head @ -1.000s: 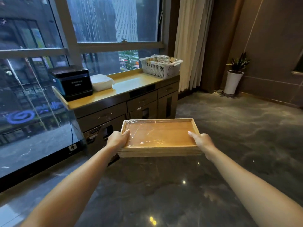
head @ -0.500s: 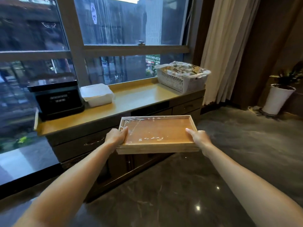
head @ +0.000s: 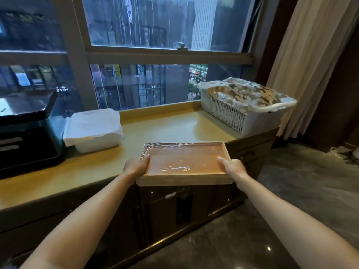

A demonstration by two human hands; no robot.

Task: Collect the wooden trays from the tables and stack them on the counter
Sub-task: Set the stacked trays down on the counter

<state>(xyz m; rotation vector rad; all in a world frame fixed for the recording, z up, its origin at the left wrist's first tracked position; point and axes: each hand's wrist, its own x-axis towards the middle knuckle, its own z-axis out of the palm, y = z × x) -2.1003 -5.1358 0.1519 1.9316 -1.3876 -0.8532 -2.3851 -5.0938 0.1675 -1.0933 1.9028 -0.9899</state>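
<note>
A stack of wooden trays (head: 184, 162), the top one covered with clear plastic film, is held level in front of me. My left hand (head: 137, 166) grips its left edge and my right hand (head: 232, 167) grips its right edge. The stack's far half hangs over the front edge of the yellow-topped counter (head: 165, 125), above the surface; its near half juts out over the dark cabinet fronts. How many trays make up the stack I cannot tell.
On the counter stand a black machine (head: 25, 133) at far left, a white wrapped box (head: 93, 129) beside it, and a white slatted basket (head: 244, 107) with film-covered contents at the right end. A window runs behind the counter; a beige curtain (head: 310, 55) hangs right.
I have come closer to the counter. The trays, carried in both hands, moved from in front of the cabinet fronts to above the counter's front edge.
</note>
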